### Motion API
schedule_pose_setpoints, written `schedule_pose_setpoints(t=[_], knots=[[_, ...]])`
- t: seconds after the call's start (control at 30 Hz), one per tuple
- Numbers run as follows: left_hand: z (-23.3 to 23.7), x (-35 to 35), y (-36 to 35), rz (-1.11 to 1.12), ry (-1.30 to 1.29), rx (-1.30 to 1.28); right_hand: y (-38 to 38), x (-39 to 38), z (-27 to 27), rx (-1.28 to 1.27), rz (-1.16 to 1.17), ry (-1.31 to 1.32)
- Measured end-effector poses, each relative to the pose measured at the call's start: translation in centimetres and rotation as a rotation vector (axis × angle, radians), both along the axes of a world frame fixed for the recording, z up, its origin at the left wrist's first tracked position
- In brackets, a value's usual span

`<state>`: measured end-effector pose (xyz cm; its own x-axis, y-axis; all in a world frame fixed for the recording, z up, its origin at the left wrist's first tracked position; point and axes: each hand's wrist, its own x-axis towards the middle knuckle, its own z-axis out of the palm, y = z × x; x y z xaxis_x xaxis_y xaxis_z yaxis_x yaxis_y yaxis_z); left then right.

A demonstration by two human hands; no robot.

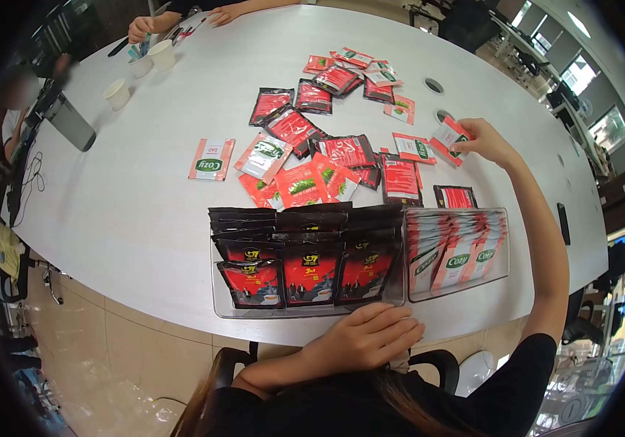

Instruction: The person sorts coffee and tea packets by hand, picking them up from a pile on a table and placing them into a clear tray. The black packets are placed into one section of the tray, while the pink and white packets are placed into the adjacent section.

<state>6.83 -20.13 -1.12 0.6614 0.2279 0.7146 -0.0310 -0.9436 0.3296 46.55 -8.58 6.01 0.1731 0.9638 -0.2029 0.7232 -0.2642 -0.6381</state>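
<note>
My right hand [481, 142] pinches a pink and white Cozy sachet [448, 138] by its right edge, at the right of the scattered sachets. My left hand [372, 335] rests at the table's near edge, fingers together and curled down, just in front of the clear boxes; whether anything is under it is hidden. Black and red G7 packets [312, 273] stand in rows in the left clear box [305, 313]. Upright Cozy sachets [458, 258] fill the smaller clear box [465, 290] beside it. Behind them lie loose black and red packets [293, 127] and loose Cozy sachets [265, 156].
One Cozy sachet [212, 159] lies apart on the left of the white table [145, 197]. Paper cups [117, 95] and a grey bottle [70, 124] stand at the far left. Another person's hand [141, 29] is at the far edge. A dark phone-like object [564, 223] lies at right.
</note>
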Motion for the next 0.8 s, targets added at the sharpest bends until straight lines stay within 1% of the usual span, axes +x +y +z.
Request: schedule_pose_setpoints(t=[0.1, 0.13, 0.23, 0.27, 0.37, 0.43, 0.47, 0.53, 0.57, 0.63, 0.7, 0.73, 0.8], knots=[[-0.5, 0.1, -0.2, -0.018, -0.022, -0.007, 1.7, -2.3, 0.7, -0.04, 0.228, 0.088], [-0.5, 0.1, -0.2, -0.036, -0.031, -0.027, 2.3, -3.1, 0.7, -0.135, 0.267, 0.108], [-0.8, -0.1, -0.4, -0.063, -0.031, -0.067, 3.9, -4.4, -0.4, -0.216, 0.283, -0.133], [-0.9, -0.1, -0.5, -0.068, -0.033, -0.085, 4.2, -4.8, -0.6, -0.206, 0.201, -0.123], [-1.4, 0.0, -0.6, -0.062, -0.057, -0.068, 6.0, -2.3, -2.6, -0.136, 0.349, -0.276], [-1.6, 0.1, -0.5, -0.059, -0.072, -0.035, 6.0, -2.6, -2.0, -0.139, 0.34, -0.364], [-1.8, 0.2, -0.5, -0.077, -0.074, -0.038, 5.5, -3.4, -1.3, -0.071, 0.326, -0.381], [-1.4, -0.2, -1.1, -0.104, -0.056, -0.102, 4.4, -4.8, -1.3, -0.087, 0.277, -0.34], [-1.4, -0.1, -0.6, -0.121, -0.056, -0.107, 4.7, -5.2, -0.4, -0.071, 0.244, -0.333], [-2.1, 0.0, -0.9, -0.133, -0.056, -0.127, 5.2, -6.4, 2.1, 0.034, 0.178, -0.334], [-2.3, 0.1, -1.1, -0.123, -0.058, -0.133, 5.3, -9.5, 3.1, 0.156, 0.126, -0.32], [-2.2, 0.1, -1.0, -0.117, -0.052, -0.12, 5.6, -10.0, 2.5, 0.249, 0.145, -0.261], [-1.7, 0.0, -0.7, -0.1, -0.033, -0.097, 6.4, -11.6, 1.7, 0.212, 0.292, -0.051]])
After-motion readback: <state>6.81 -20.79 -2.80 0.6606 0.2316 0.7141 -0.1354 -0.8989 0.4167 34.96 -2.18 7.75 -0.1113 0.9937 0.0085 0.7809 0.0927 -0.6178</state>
